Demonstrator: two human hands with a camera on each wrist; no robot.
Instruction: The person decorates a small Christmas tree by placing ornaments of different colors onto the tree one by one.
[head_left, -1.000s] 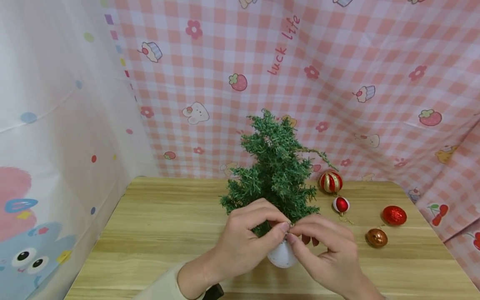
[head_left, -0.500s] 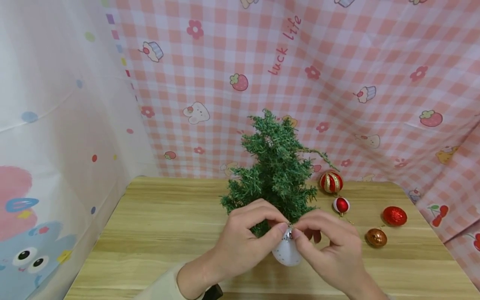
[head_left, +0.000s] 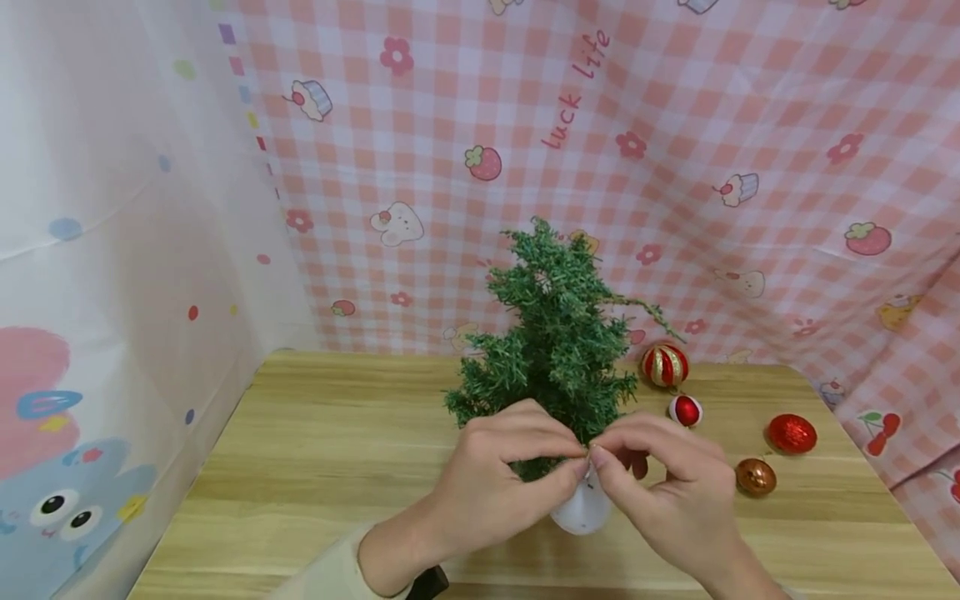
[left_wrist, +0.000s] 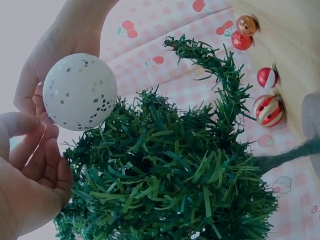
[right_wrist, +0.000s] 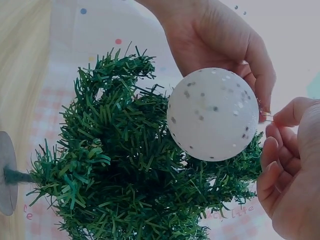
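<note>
A white bauble [head_left: 582,510] with silver spots hangs below my fingers, in front of a small green artificial Christmas tree [head_left: 558,333]. My left hand [head_left: 491,479] pinches at the top of the bauble, thumb against index finger. Opposite it, my right hand [head_left: 671,487] pinches at the same spot, and the fingertips of both hands nearly meet. In the left wrist view a thin gold string [left_wrist: 36,145] runs from my left fingers. The right wrist view shows a short gold piece [right_wrist: 267,117] between the two hands. The knuckles partly hide the tree's lower branches.
To the right on the wooden table [head_left: 315,467] lie a striped red-and-gold bauble [head_left: 665,365], a red-and-white bauble [head_left: 686,410], a red bauble [head_left: 792,434] and a copper bauble [head_left: 756,477]. A checked pink curtain [head_left: 420,275] hangs behind the table.
Both hands stay together at the bauble's top and have shifted slightly right. The bauble has moved a little right with them and turned; its silver cap, visible half a second ago, is now mostly covered.
</note>
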